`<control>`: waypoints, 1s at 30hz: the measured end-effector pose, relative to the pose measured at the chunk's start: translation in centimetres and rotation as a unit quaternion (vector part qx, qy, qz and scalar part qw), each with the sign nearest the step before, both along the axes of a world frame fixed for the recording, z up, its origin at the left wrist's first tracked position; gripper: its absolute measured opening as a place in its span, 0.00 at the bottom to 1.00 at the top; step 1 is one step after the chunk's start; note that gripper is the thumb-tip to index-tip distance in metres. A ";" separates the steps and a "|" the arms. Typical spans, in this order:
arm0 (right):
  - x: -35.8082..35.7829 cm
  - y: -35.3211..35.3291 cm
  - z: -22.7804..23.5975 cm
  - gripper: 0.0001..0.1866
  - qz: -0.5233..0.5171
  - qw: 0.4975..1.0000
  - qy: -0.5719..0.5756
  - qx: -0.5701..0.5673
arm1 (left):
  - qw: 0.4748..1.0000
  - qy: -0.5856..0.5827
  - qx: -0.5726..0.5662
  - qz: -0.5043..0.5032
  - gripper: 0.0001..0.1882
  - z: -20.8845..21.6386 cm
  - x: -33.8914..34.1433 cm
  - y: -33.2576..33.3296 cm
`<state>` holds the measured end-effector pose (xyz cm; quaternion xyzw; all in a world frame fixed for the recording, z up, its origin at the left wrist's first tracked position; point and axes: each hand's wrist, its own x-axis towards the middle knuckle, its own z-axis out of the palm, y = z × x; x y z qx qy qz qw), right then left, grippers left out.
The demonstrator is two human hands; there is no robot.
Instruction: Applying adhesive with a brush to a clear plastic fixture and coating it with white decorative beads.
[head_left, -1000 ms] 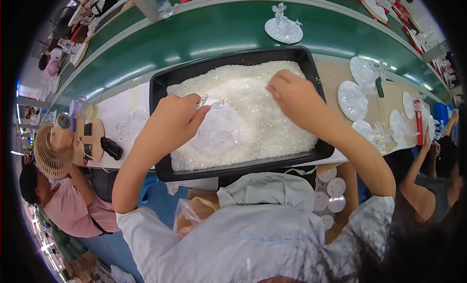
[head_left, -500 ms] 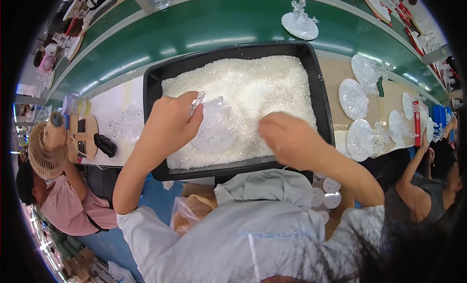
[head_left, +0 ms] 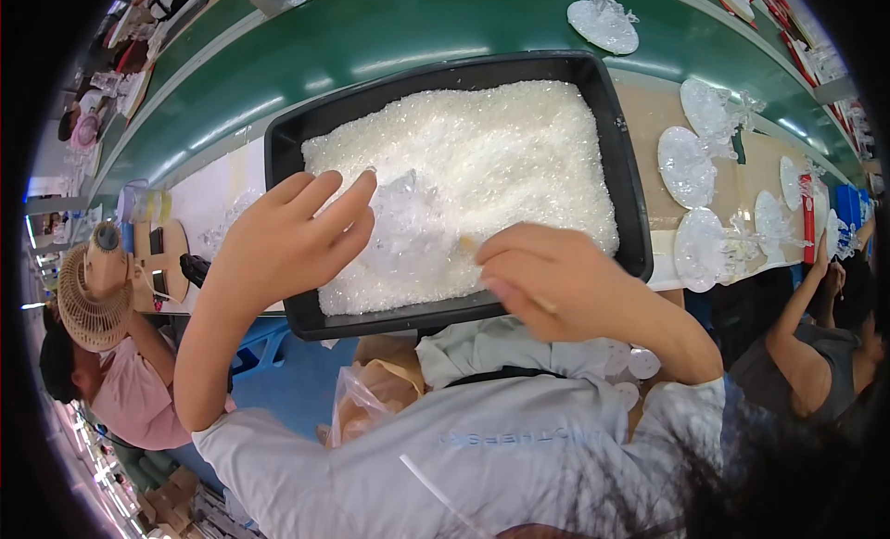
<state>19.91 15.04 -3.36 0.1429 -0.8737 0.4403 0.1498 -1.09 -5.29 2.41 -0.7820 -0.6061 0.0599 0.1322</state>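
Observation:
A black tray (head_left: 626,177) full of white, glittering granules (head_left: 510,140) lies in front of me. On the granules at left rests a clear, round disc piece (head_left: 408,219) with raised clear parts, hard to tell from the grains. Over the disc's left edge is my left hand (head_left: 292,233), open, its fingers curved and spread apart. My right hand (head_left: 552,279) is closed round a slim tan stick (head_left: 466,244) that looks like a thin brush. Its tip points toward the disc's right side.
Clear discs with ornaments (head_left: 688,166) stand on the brown board at right. Another disc (head_left: 603,26) is on the green conveyor (head_left: 408,29) behind the tray. A tan fan (head_left: 97,275) and a person in pink sit at left; another person works at right.
My left fingers have spread and let go of the small clear piece they pinched. My right hand has turned, bringing the tan stick into sight. The whole view has shifted a little.

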 end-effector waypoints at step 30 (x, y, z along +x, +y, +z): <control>-0.2 -1.6 -1.0 0.02 -0.063 0.988 -0.044 -0.135 | 0.986 -0.087 -0.141 -0.005 0.16 -1.0 3.5 2.6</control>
